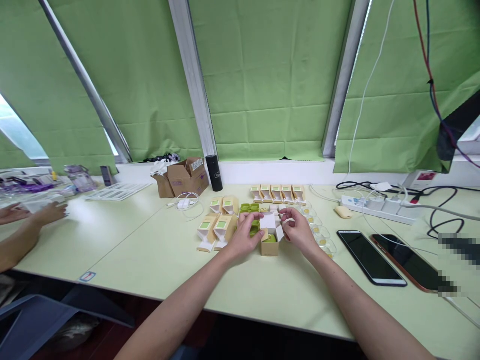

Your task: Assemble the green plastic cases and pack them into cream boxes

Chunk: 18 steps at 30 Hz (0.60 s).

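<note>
A small tan cardboard box (270, 249) stands open at the table's front middle, its white inner flaps raised. Inside it sits a green object (270, 238). My left hand (245, 236) grips the box's left side, fingers at the raised back flap. Beside the right flap, my right hand (299, 229) has its fingers curled together; whether they pinch anything is hidden. Behind my hands are green cup-like pieces (245, 207) and small white pieces, partly covered. Tan cartons with green labels (225, 227) stand left of my left hand.
More tan cartons (276, 193) line up behind. Clear round pieces with yellow centres (321, 235) lie right of my right hand. Two phones (371, 257), a power strip (382, 207) and cables occupy the right. A brown carton (187, 178) and black bottle (214, 173) stand behind; another person's hands (48, 214) work at left.
</note>
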{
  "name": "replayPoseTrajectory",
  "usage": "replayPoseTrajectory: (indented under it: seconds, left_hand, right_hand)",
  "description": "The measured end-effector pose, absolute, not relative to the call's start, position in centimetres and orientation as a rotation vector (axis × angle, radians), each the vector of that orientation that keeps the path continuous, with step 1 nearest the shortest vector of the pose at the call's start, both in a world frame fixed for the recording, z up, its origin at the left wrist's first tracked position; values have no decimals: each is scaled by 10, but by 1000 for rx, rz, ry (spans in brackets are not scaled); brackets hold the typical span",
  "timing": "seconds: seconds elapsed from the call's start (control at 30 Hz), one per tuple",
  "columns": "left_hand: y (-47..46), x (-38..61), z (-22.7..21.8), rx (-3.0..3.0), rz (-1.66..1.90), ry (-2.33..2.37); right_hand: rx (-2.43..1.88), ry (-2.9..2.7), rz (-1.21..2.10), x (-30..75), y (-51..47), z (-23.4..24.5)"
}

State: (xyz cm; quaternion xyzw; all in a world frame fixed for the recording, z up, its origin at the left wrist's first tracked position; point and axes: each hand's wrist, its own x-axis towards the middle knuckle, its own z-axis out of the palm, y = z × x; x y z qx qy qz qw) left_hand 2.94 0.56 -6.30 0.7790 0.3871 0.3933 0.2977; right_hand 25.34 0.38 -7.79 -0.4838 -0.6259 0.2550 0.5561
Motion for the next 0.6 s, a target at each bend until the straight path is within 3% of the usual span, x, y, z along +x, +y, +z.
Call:
replayPoseTrajectory:
  seconds: [0.6]
  left_hand:
    - [6, 30, -67, 2080, 1026, 1029]
  right_hand:
    - [-1126, -1295, 986, 245, -9, -64]
